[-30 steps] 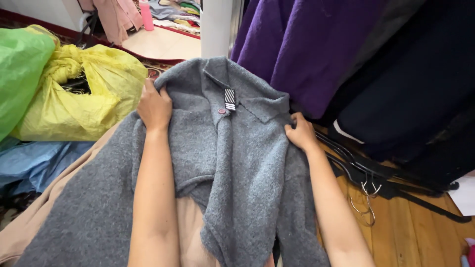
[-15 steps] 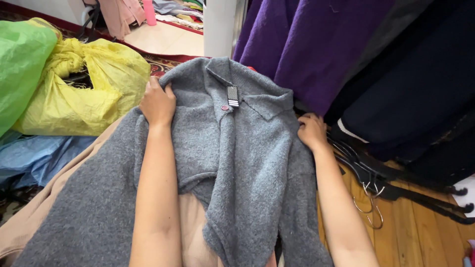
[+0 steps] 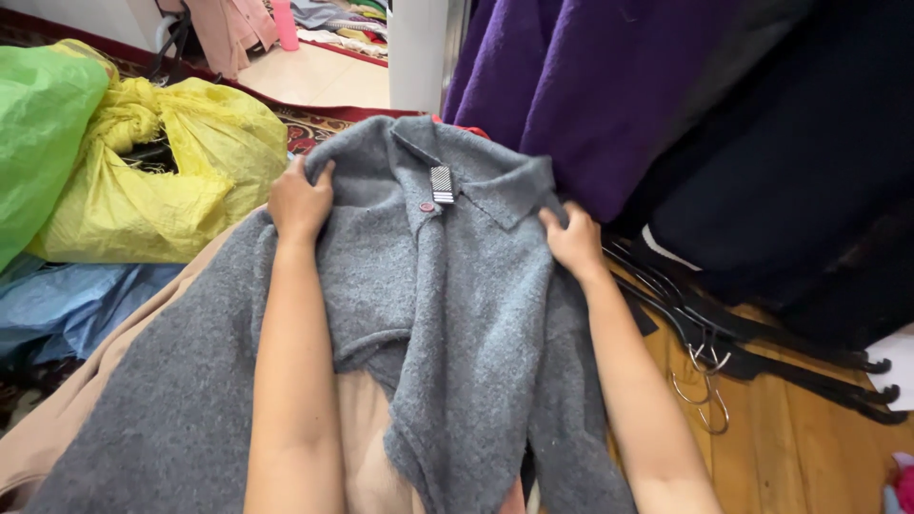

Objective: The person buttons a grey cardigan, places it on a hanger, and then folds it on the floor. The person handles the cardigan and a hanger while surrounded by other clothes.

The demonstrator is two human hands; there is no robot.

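Note:
A grey woolly collared garment (image 3: 457,314) lies spread in front of me over a beige cloth (image 3: 367,447). It has a striped tag and a small red button near the collar (image 3: 476,181). My left hand (image 3: 300,200) grips its left shoulder, fingers closed on the fabric. My right hand (image 3: 574,243) grips the right shoulder just below the collar tip. Both forearms stretch out over the garment.
A yellow bag (image 3: 162,171) and a green bag (image 3: 43,124) sit at the left, above blue cloth (image 3: 67,305). Purple (image 3: 590,86) and dark hanging garments (image 3: 809,162) fill the right. Black hangers (image 3: 743,343) lie on the wooden floor (image 3: 809,447).
My right hand has shifted left and up along the garment's shoulder toward the collar. My left hand stays clutching the left shoulder. The view has drifted slightly.

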